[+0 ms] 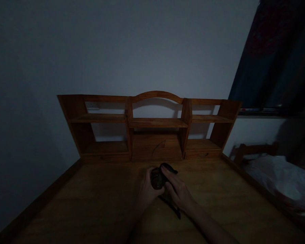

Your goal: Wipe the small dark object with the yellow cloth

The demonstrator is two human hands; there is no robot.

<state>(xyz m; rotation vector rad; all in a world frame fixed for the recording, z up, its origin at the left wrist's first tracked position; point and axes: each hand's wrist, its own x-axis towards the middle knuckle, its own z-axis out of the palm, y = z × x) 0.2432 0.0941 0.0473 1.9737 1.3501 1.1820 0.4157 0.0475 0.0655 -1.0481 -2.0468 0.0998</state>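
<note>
In dim light, both my hands meet over a small dark object (159,177) on the wooden desk (91,200). My left hand (146,191) wraps around its left side with the thumb on top. My right hand (179,193) lies over its right side, fingers curled onto it. A thin dark strap or cord (173,208) trails from the object toward me, under my right hand. What the object is stays too dark to make out.
A wooden shelf unit (156,123) with an arched top stands at the back of the desk against a pale wall. A dark curtain (277,57) hangs at upper right. White bedding (279,178) and a wooden frame (254,149) sit to the right.
</note>
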